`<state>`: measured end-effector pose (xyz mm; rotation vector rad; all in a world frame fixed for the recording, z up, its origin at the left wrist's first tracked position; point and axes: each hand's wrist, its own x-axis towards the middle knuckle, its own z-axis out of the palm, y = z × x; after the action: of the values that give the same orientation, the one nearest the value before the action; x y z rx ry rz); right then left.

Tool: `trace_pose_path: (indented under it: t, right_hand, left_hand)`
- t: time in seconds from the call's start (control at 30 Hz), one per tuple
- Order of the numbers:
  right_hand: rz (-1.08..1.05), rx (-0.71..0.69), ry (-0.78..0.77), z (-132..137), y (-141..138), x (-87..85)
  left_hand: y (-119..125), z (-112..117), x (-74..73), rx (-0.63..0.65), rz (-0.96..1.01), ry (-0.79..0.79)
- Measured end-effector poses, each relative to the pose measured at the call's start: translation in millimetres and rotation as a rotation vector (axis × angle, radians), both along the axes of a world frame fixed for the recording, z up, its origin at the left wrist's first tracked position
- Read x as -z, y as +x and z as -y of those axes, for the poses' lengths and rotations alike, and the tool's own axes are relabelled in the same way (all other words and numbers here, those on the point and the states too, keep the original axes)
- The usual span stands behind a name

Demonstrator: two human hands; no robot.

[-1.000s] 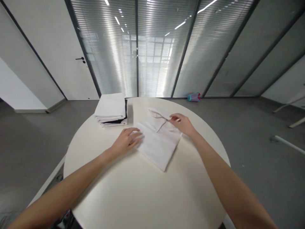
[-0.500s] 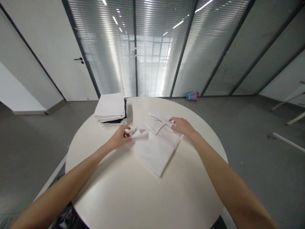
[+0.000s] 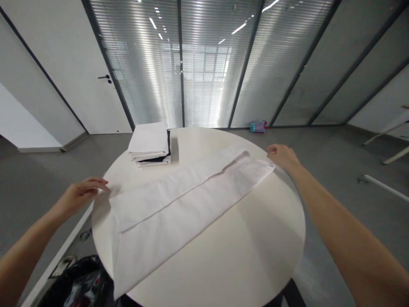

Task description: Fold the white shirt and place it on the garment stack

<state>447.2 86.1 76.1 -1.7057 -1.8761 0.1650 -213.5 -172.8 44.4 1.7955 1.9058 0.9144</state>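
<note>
A long white cloth (image 3: 179, 209), folded lengthwise with an edge running along its middle, lies diagonally over the round table. Its wide near-left end hangs past the table's edge. My left hand (image 3: 87, 189) is just beyond the cloth's upper left corner, fingers stretched out and apart from the fabric. At the far right end, my right hand (image 3: 283, 157) has its fingers curled in at the cloth's corner. The fingertips there are partly hidden, but they appear to pinch the fabric.
A stack of folded white and dark cloths (image 3: 149, 140) sits at the back left of the white table (image 3: 255, 247). Below the left edge is a bin with a black bag (image 3: 83, 277). A blue and pink object (image 3: 258, 126) lies on the floor by the glass wall.
The cloth, bunched into a small folded piece before, is now spread into a long strip. My hands have moved far apart, the left one outward and nearer, the right one outward and slightly away.
</note>
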Motion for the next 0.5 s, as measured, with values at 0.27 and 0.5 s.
trace_pose_path:
  t: [0.27, 0.5]
  right_hand:
    - [0.176, -0.863, -0.318, 76, -124, 1.7]
    - [0.446, -0.782, -0.183, 103, -150, 19.4]
  left_hand:
    - [88, 3, -19.4, 0.204, -0.182, 0.01]
    - [152, -1, 10.2, 0.545, -0.517, 0.136]
